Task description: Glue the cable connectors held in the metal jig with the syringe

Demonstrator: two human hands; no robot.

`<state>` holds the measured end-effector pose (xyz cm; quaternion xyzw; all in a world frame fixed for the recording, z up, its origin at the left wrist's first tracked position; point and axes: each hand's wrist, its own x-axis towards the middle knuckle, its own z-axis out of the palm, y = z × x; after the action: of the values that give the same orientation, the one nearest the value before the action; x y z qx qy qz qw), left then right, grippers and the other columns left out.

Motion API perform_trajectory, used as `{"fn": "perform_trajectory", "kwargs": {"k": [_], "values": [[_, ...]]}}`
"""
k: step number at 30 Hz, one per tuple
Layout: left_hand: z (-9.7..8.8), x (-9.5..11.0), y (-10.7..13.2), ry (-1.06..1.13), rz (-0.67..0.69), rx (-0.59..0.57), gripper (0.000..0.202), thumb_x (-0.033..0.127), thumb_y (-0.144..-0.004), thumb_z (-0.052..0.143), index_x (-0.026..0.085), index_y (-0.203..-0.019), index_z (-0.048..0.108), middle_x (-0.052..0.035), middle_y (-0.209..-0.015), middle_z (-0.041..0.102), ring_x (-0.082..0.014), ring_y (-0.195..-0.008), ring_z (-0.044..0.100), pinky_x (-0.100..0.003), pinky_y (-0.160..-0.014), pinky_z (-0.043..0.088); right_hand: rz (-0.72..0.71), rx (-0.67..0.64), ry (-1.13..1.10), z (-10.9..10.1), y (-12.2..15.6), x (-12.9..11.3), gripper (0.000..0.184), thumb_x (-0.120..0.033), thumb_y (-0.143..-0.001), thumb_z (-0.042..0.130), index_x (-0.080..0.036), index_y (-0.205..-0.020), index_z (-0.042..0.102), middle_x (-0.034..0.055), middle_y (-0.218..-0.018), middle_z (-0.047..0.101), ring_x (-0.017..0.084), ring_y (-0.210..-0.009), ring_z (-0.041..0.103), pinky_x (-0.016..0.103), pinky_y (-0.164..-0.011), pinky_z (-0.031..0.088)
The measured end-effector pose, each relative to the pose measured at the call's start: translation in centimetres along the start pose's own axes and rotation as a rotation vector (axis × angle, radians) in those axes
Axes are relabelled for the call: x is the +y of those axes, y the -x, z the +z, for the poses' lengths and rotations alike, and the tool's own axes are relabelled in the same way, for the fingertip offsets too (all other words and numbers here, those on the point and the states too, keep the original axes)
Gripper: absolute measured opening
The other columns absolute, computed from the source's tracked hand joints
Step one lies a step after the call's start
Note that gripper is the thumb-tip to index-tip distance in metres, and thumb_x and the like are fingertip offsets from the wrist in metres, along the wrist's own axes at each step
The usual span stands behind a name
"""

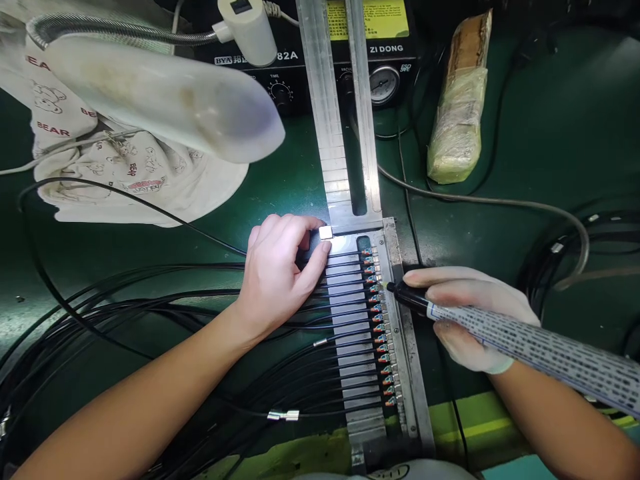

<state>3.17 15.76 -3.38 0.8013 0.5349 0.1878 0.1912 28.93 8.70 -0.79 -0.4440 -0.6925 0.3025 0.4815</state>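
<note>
My left hand (280,270) rests on the black cables, fingers curled, with a small shiny metal block (325,233) at its fingertips by the top of a metal fixture (407,347). The fixture holds a row of several black cables (350,333) ending in small coloured wire tips (380,320). My right hand (465,313), in a thin glove, grips a pen-like tool (525,340) with a patterned handle. The tool's black tip (393,288) touches the wire tips near the upper part of the row.
A metal rail (333,113) runs from the fixture back to a black control box (370,60) with a gauge. A white lamp head (165,100) hangs at left over a printed cloth (125,173). A wrapped bundle (457,113) lies at right. Loose black cables (100,313) spread at left.
</note>
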Motion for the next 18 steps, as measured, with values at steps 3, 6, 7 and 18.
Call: {"fn": "perform_trajectory", "kwargs": {"k": [3,6,7,18], "values": [[0.0,-0.01,0.01,-0.001,0.0,0.003,0.02,0.035,-0.096,0.055,0.019,-0.106,0.062,-0.0023,-0.083,0.06,-0.0196,-0.081,0.052,-0.035,-0.081,0.039,-0.007,-0.003,-0.006,-0.09,0.11,0.12,0.029,-0.018,-0.075,0.078,-0.016,-0.103,0.072,0.0123,-0.105,0.077,0.026,-0.091,0.076,0.039,-0.075,0.066],[0.02,-0.02,0.02,0.0,0.002,0.007,0.02,0.034,-0.096,0.055,0.019,-0.106,0.062,-0.0023,-0.083,0.06,-0.0197,-0.081,0.052,-0.035,-0.081,0.039,-0.015,-0.01,-0.013,-0.12,0.11,0.2,0.03,-0.015,-0.074,0.077,-0.014,-0.104,0.072,0.0138,-0.106,0.076,0.027,-0.092,0.076,0.039,-0.076,0.066],[0.03,-0.02,0.02,0.0,0.001,0.006,0.02,0.034,-0.096,0.055,0.019,-0.106,0.062,-0.0023,-0.083,0.061,-0.0197,-0.081,0.052,-0.035,-0.081,0.039,-0.015,-0.013,-0.012,-0.12,0.1,0.21,0.03,-0.014,-0.074,0.077,-0.014,-0.104,0.072,0.0141,-0.106,0.076,0.027,-0.093,0.076,0.039,-0.077,0.066],[0.02,0.01,0.15,0.015,-0.017,0.005,0.021,0.034,-0.096,0.056,0.021,-0.111,0.061,-0.0021,-0.084,0.06,-0.02,-0.082,0.053,-0.036,-0.083,0.039,-0.028,0.009,-0.024,-0.05,0.22,0.12,0.03,-0.015,-0.074,0.078,-0.014,-0.103,0.072,0.0134,-0.104,0.077,0.027,-0.091,0.076,0.039,-0.073,0.066]]}}
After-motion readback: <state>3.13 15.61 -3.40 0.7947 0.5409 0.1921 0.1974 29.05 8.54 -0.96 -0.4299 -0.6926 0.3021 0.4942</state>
